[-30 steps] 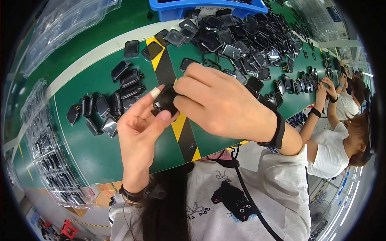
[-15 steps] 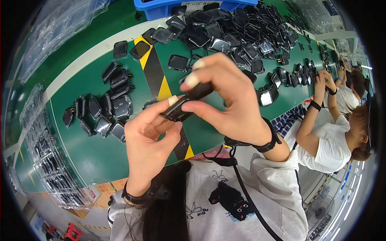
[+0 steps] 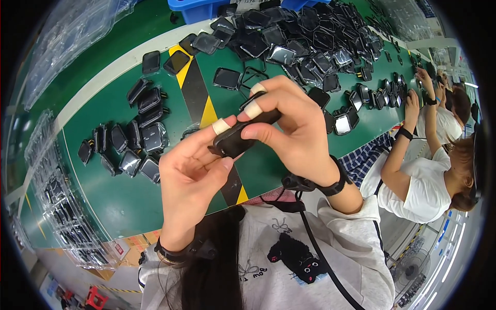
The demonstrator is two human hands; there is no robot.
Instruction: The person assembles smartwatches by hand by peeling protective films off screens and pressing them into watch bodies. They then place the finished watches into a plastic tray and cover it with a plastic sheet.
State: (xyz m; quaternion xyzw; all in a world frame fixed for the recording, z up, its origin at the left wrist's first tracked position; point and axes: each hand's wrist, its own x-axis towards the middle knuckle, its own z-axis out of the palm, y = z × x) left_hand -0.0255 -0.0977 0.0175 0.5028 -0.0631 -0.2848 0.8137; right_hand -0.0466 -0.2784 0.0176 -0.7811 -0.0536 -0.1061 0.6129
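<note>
My left hand (image 3: pixel 188 175) pinches the lower end of a small black rounded-rectangular casing (image 3: pixel 231 143) between thumb and fingers. On the same casing's upper edge rests the thumb of my right hand (image 3: pixel 297 124), whose fingers curl over it from above. Under those right fingers is a second dark flat piece (image 3: pixel 269 117); whether it is joined to the casing I cannot tell. White covers wrap several of my fingertips. Just beyond my right fingers, a black casing in clear film (image 3: pixel 227 78) lies on the green table (image 3: pixel 103 199).
A large heap of black casings (image 3: pixel 323 39) lies at the back, before a blue bin (image 3: pixel 194 11). Several wrapped casings (image 3: pixel 150 99) stand grouped at left. Clear trays (image 3: pixel 77 222) line the left edge. Co-workers (image 3: pixel 418 170) sit at right beside a row of casings (image 3: pixel 382 98).
My right hand has lowered slightly and its fingers have closed down over the pieces. The casing has turned, showing more of its flat dark face. A co-worker's hand has moved up.
</note>
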